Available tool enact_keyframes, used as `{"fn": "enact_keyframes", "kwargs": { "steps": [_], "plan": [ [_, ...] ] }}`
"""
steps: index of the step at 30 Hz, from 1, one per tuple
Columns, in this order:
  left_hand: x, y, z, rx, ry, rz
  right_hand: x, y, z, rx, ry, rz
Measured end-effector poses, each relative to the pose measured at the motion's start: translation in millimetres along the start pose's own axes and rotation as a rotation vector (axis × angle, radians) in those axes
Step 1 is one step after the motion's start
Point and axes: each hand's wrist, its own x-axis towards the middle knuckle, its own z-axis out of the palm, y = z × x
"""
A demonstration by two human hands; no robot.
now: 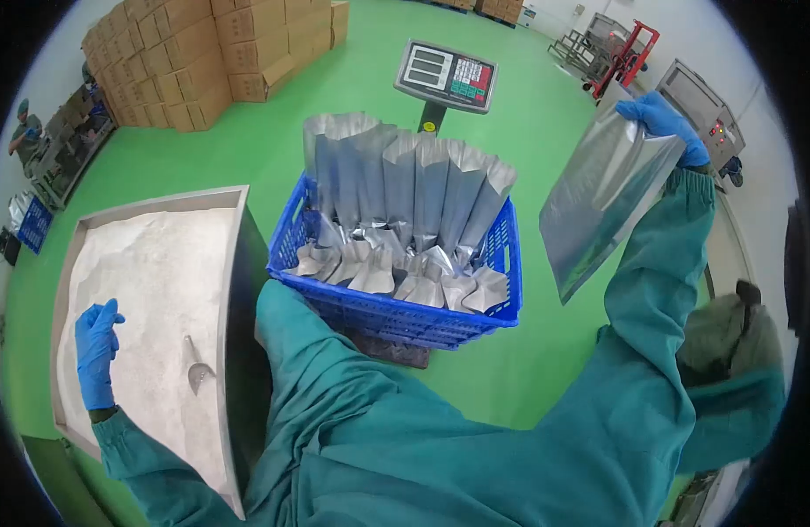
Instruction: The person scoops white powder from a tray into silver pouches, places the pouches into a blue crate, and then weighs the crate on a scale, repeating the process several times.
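My right hand [664, 127], in a blue glove, grips the top edge of a flat silver foil bag [602, 193], which hangs tilted at the right. Over a metal tray [238, 263] of white powder [159, 272] is my left hand [96, 356], also gloved in blue. Its fingers are curled, with nothing visible in them. A metal scoop [197, 369] lies in the powder to the right of that hand. In front of me a blue plastic crate [396, 312] holds several upright foil bags [400, 189] with open tops, in rows.
A scale display [446, 77] stands behind the crate. Stacked cardboard boxes [176, 66] are at the back left. Another person [25, 136] is at the far left by a cart. A red pallet jack [629, 57] and a machine with a lit panel [708, 110] are at the right.
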Motion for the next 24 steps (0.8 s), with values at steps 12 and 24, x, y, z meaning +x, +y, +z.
{"fn": "enact_keyframes", "kwargs": {
  "steps": [12,24],
  "plan": [
    [-24.3,-52.9,20.2,0.038,0.12,-0.164,162.0,206.1,333.4,0.41,0.065,0.114],
    [-21.2,-61.7,25.9,0.073,0.044,-0.191,75.0,54.8,190.7,0.175,0.312,-0.098]
  ]
}}
